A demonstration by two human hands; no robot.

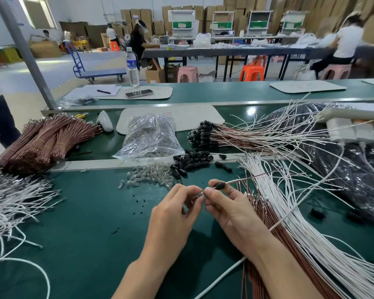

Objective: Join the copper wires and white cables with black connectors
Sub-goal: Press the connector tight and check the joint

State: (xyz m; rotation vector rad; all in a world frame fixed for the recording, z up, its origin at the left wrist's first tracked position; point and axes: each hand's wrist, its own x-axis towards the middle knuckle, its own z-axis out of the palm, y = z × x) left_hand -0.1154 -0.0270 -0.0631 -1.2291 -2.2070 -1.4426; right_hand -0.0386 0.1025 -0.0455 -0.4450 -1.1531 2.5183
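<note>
Black connector (220, 186), held above the green worktop (84, 223) at centre frame, with a copper wire (242, 180) running out of its far end toward the right. The right hand (229, 210) grips the connector between thumb and curled fingers. The left hand (173, 212) pinches a small glinting piece (200, 194) at the connector's near end; what that piece is cannot be made out.

Step in hand, as judged: seating a part into one connector, with the copper lead apparently already fitted. Whether a white lead is also in cannot be told. The next move calls for a straight push along the connector's axis while the right hand holds the body steady, then placing the unit with the finished pile (203, 134) beyond, where capped copper and white leads lie together.

Supplies: loose connectors (190, 160) and clear glass pieces (151, 175) lie heaped just beyond the hands; white cables (289, 201) fan out to the right, and banded copper bundles (45, 141) lie far left.

Containers: a clear plastic bag (151, 137), lying on its side, holds more small clear pieces. A black plastic bag (343, 169) at right hides its contents.
</note>
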